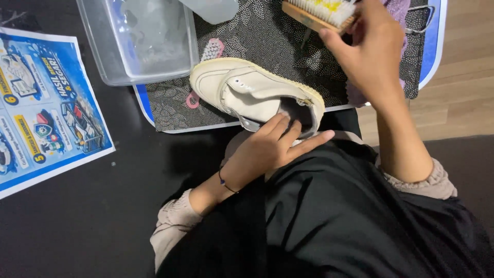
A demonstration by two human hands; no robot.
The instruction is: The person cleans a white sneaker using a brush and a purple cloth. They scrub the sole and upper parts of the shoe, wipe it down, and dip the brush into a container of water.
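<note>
A cream-white sneaker (247, 90) lies on its side on a dark dotted cloth (267, 36). My left hand (272, 146) grips it at the heel opening, fingers reaching inside. Above and to the right, my right hand (368, 49) holds a wooden scrub brush (321, 13) with pale bristles, lifted clear of the shoe. A pink toothbrush (208, 54) lies on the cloth partly under the sneaker's toe.
A clear plastic tub (139, 38) stands at the upper left beside the cloth. A blue printed poster (43, 103) lies on the black floor at the left. Wooden flooring (463, 77) shows at the right. Black fabric over my lap (334, 216) fills the lower frame.
</note>
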